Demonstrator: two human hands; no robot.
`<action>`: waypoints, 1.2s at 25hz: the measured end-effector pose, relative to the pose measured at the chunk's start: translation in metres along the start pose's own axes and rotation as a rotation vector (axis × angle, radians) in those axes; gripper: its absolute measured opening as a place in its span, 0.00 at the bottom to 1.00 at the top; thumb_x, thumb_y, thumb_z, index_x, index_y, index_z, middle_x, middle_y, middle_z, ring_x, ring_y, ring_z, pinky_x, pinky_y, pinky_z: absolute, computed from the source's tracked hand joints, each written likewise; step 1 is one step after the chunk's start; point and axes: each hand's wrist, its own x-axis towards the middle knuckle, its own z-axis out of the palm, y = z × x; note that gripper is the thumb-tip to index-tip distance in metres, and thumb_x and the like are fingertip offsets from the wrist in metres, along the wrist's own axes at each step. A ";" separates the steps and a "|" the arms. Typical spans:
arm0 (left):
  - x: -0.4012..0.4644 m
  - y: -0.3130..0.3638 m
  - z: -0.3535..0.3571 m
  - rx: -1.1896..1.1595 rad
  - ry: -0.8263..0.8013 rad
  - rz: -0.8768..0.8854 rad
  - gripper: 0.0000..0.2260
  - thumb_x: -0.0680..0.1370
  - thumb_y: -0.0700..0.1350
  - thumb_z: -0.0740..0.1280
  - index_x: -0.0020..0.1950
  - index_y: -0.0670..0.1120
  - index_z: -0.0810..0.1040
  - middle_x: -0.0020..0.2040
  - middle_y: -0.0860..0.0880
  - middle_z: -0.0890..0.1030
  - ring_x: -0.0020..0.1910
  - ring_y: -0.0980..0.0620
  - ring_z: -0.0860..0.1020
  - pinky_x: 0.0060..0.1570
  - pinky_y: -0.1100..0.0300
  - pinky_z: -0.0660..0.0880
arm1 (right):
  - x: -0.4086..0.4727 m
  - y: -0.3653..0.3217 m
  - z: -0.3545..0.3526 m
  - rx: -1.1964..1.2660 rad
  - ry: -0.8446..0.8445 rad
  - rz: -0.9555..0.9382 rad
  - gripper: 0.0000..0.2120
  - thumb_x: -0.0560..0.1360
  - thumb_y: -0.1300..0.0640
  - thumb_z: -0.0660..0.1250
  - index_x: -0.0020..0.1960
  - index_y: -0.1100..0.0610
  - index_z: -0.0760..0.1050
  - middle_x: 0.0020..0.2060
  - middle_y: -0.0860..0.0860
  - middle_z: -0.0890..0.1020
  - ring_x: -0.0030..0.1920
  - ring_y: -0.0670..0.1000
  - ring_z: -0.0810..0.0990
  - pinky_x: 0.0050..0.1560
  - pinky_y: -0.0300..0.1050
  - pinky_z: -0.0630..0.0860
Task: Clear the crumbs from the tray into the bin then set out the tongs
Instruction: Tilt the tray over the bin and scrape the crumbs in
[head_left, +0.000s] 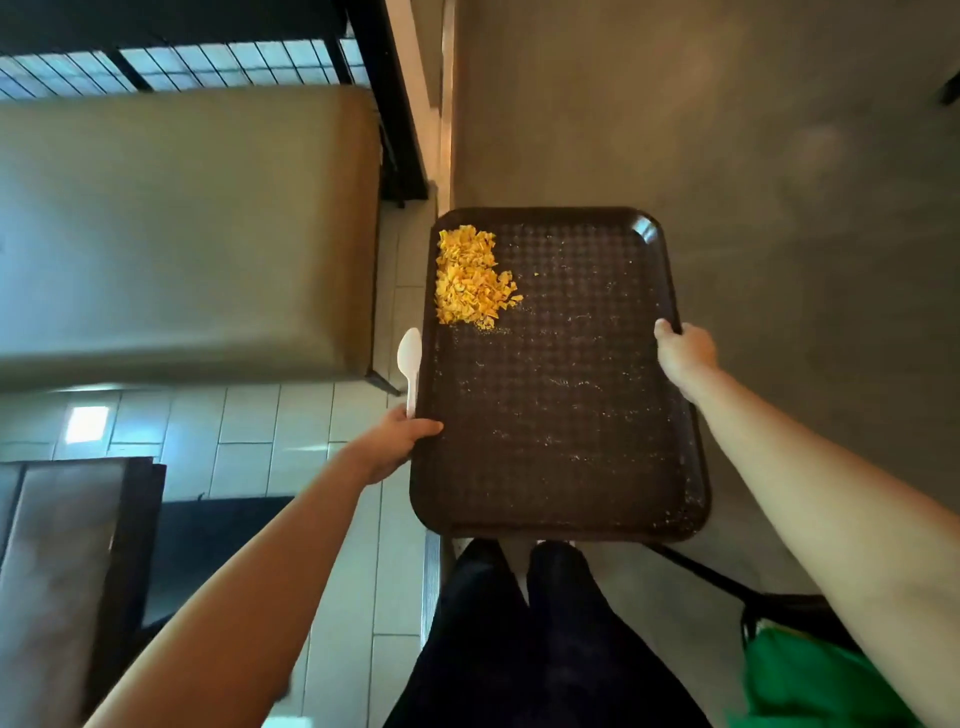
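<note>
While the tray (561, 415) is carried level, the left hand (400, 441) grips its left edge and also pinches a white plastic spoon (410, 364); the right hand (685, 353) clasps the right edge, thumb over the rim. Orange crumbs (470, 278) lie heaped at the far left corner. Any leftward tilt would likely spill them onto the tiled floor (311, 415). Neither bin nor tongs is in view.
</note>
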 end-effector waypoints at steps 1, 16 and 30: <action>0.013 -0.001 0.005 -0.007 -0.004 -0.022 0.17 0.78 0.38 0.63 0.66 0.40 0.66 0.61 0.42 0.75 0.62 0.42 0.73 0.68 0.43 0.66 | 0.007 0.005 0.004 -0.021 0.022 0.007 0.21 0.81 0.50 0.54 0.62 0.67 0.70 0.61 0.64 0.75 0.60 0.64 0.73 0.56 0.51 0.69; 0.143 -0.098 0.055 0.047 0.609 0.069 0.10 0.81 0.48 0.57 0.48 0.45 0.76 0.40 0.48 0.75 0.37 0.54 0.73 0.33 0.68 0.68 | 0.093 0.142 0.074 -0.220 0.006 0.037 0.18 0.81 0.53 0.54 0.49 0.68 0.71 0.52 0.68 0.76 0.54 0.66 0.74 0.50 0.53 0.68; 0.251 -0.157 0.034 0.305 0.487 -0.095 0.15 0.82 0.41 0.55 0.65 0.45 0.74 0.50 0.43 0.78 0.38 0.52 0.74 0.38 0.62 0.71 | 0.127 0.187 0.156 -0.492 -0.176 -0.024 0.15 0.81 0.49 0.52 0.46 0.60 0.69 0.42 0.58 0.73 0.42 0.59 0.74 0.39 0.48 0.67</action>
